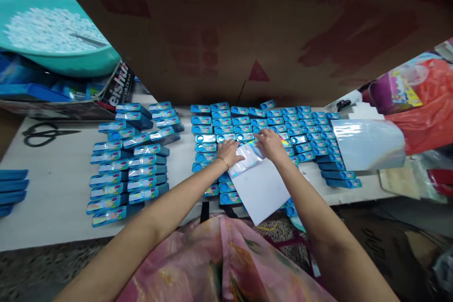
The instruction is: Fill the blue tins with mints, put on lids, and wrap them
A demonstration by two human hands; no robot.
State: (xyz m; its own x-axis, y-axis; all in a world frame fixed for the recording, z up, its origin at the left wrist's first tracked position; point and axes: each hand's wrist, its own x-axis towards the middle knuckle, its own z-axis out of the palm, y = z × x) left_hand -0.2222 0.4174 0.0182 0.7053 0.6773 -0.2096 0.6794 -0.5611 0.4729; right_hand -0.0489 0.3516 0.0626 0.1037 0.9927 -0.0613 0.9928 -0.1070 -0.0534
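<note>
A white sheet [262, 191] with a shiny, rainbow-reflecting strip, which looks like a sticker sheet, lies tilted over rows of small blue boxes [206, 156]. My left hand [229, 153] grips the left edge of the strip, thumb stretched over its face. At the strip's upper right, my right hand [272, 145] has its fingers bent and pinched on the sheet; the exact fingertip contact is hard to make out. The blue boxes around both hands stand closely packed, many with a round mark at one end. Some boxes are hidden under the sheet and my arms.
More blue boxes [146, 170] with shiny strips stand in columns at left. Black scissors [46, 134] lie beyond them. A teal basin [67, 59] of small white pieces is at upper left. A large cardboard box [219, 23] walls the back. Shiny sheets [370, 144] lie at right.
</note>
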